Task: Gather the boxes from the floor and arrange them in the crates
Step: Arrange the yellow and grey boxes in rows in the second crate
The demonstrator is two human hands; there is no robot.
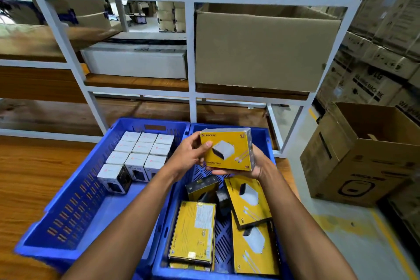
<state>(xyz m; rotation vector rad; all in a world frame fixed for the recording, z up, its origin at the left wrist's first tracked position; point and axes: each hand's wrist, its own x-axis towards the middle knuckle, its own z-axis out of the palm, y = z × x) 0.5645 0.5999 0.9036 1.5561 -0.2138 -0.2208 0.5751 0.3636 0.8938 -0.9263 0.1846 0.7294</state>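
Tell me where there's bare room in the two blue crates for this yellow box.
Left crate: bare floor nearer you, in front of the white boxes. Right crate: crowded with yellow boxes; only a mesh strip shows between them.

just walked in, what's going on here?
A person is sorting small product boxes into two blue crates. Both hands hold one yellow box above the right crate: the left hand grips its left edge and the right hand supports it from below. Several more yellow boxes lie loose and unaligned in that crate. The left crate holds white boxes packed in neat rows at its far end.
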